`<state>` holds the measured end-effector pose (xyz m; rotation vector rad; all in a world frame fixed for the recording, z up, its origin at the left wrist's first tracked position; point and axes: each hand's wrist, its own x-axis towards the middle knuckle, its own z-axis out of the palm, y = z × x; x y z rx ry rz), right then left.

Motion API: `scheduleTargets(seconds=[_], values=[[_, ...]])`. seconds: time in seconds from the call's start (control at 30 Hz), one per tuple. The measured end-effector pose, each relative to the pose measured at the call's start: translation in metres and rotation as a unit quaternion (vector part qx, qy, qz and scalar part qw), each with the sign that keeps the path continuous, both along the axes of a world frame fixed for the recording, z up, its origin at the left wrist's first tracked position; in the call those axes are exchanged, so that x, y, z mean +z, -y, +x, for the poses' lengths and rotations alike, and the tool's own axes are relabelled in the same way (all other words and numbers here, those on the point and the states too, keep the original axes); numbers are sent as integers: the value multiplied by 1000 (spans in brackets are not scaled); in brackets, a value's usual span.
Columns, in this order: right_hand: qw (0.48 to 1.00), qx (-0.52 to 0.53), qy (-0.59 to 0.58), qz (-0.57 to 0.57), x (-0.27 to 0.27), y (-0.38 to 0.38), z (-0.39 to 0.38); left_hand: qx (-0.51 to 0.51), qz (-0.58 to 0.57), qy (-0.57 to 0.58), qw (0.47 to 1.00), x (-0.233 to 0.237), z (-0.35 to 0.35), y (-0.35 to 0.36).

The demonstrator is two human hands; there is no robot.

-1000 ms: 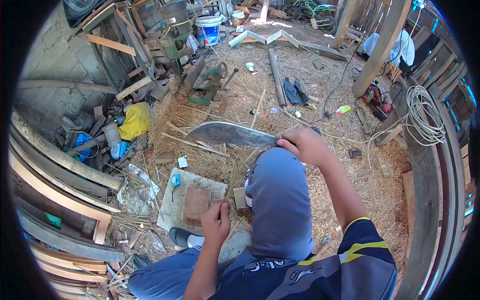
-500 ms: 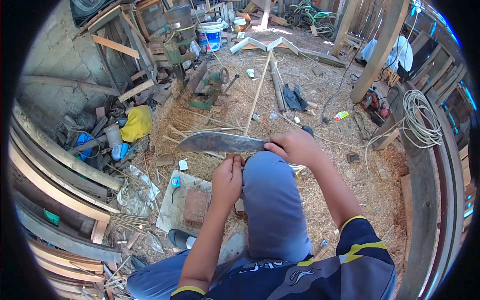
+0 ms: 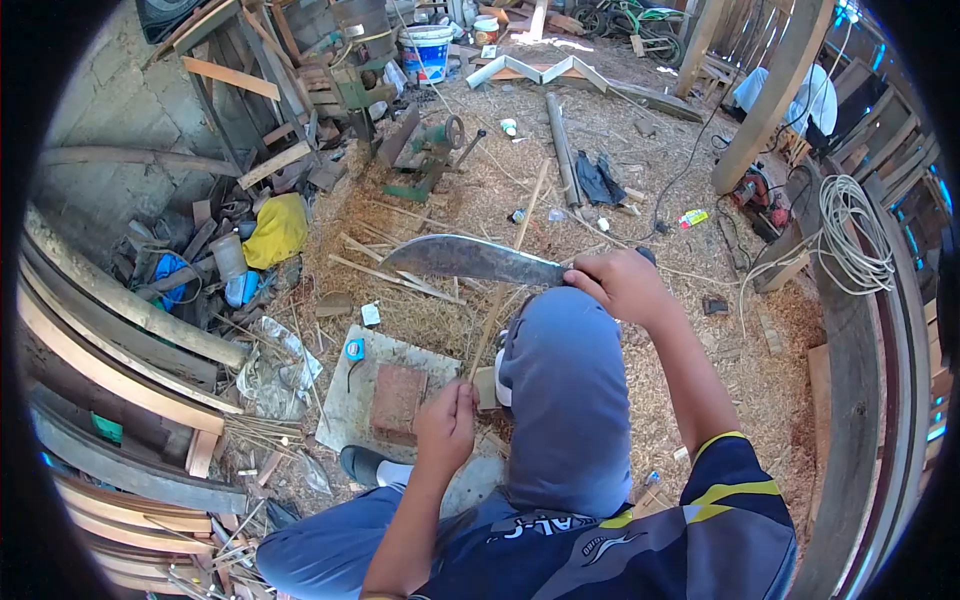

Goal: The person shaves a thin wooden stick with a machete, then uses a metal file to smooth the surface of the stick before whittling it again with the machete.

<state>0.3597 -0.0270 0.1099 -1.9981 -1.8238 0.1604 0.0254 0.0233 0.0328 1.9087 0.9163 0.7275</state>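
Wooden strip [image 3: 533,207] is held upright-slanting, low end pinched in the left hand's [image 3: 445,430] closed fingers, upper part passing behind the dark blade of the machete [image 3: 478,262]. Right hand [image 3: 624,287] grips the machete's handle above the raised knee [image 3: 568,345]. Brick [image 3: 399,398] lies on the board [image 3: 345,412], near the left hand.

A large curved machete [image 3: 475,261] is held by its handle in the right hand [image 3: 622,287], above a raised knee [image 3: 567,330]. A thin wooden strip [image 3: 489,325] is gripped near its lower end by the left hand [image 3: 446,426] and is crossed by the blade. Beside them, a reddish block [image 3: 399,398] is supported by a pale board [image 3: 342,408].
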Motion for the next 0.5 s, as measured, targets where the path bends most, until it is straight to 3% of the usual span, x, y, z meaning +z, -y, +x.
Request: scheduleTargets(seconds=[0.1,0.3,0.5], values=[[1000,7,17,-5,6,-1,-2,-12,-28,0,1000,27,27,-14],[997,18,72,-16,16,-13,-15,-2,54,73,996,50,83,-51],[997,10,72,-9,18,-10,-16,7,60,25,998,44,54,-32]])
